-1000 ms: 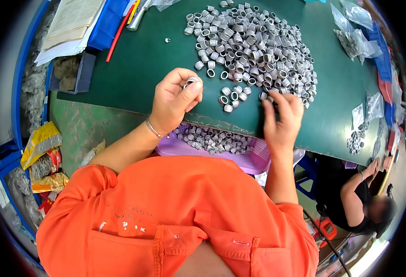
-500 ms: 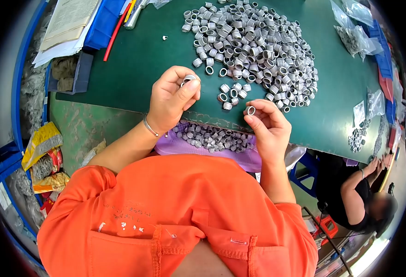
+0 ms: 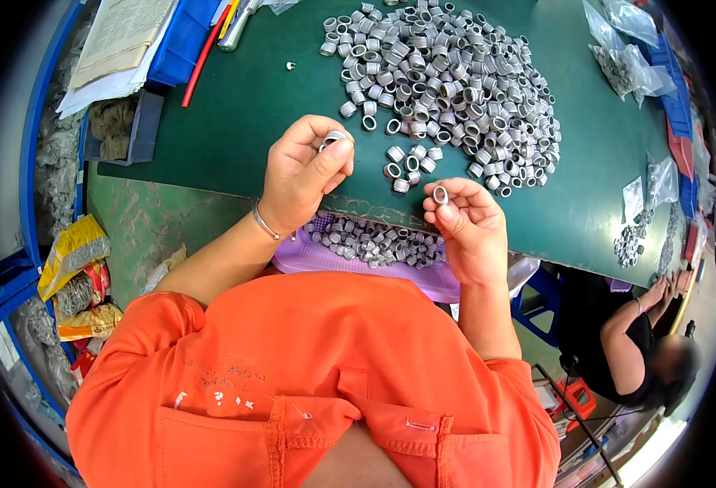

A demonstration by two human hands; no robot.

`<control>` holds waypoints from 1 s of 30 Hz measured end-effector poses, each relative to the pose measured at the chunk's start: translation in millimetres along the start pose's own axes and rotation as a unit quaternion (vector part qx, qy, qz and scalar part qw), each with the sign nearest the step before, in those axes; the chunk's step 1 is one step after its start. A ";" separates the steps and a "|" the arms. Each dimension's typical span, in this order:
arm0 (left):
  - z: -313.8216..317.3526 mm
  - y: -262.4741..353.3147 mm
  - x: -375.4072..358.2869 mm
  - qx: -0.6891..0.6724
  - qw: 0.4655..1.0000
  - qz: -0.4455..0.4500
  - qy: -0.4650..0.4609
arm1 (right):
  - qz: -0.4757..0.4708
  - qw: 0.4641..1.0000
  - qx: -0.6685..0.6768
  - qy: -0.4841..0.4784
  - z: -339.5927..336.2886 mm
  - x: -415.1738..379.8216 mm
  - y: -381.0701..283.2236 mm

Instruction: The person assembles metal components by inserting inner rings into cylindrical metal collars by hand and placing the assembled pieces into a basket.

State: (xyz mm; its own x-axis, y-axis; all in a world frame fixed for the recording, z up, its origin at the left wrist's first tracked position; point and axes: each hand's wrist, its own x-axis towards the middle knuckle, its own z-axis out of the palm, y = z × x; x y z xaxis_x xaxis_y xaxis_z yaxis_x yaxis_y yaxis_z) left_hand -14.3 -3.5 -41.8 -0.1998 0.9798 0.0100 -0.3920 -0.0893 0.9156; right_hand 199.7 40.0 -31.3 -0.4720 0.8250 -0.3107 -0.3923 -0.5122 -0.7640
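Here: left hand (image 3: 301, 180) pinches metal ring (image 3: 335, 138); right hand (image 3: 470, 224) pinches second ring (image 3: 441, 194), above purple tray (image 3: 325, 256) of rings.

The person wears a bright orange shirt (image 3: 309, 382) with short sleeves and a chest pocket. Small white marks dot the front of it. A thin silver bracelet (image 3: 265, 224) goes around the left wrist, and both hands are bare.
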 end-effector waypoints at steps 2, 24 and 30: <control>-1.1 0.2 1.6 -0.001 1.000 0.003 -0.004 | 0.021 1.000 0.006 -0.007 -0.6 0.9 0.5; 26.0 -3.8 -53.1 -0.273 0.833 -0.459 -0.141 | -0.365 0.764 -0.529 -0.055 17.0 -4.5 1.2; 23.0 -11.9 -57.4 -0.297 0.838 -0.449 -0.084 | -0.351 0.703 -0.617 -0.037 15.8 17.3 10.3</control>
State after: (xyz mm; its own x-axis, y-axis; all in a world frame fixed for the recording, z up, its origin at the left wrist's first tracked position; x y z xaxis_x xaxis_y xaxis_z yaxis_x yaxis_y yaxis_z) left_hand 22.5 -54.5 -43.9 0.5255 0.7063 -0.4744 -0.7047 0.6737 0.2224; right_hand 175.1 45.2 -35.6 -0.5622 0.7330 0.3830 0.4138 0.6503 -0.6371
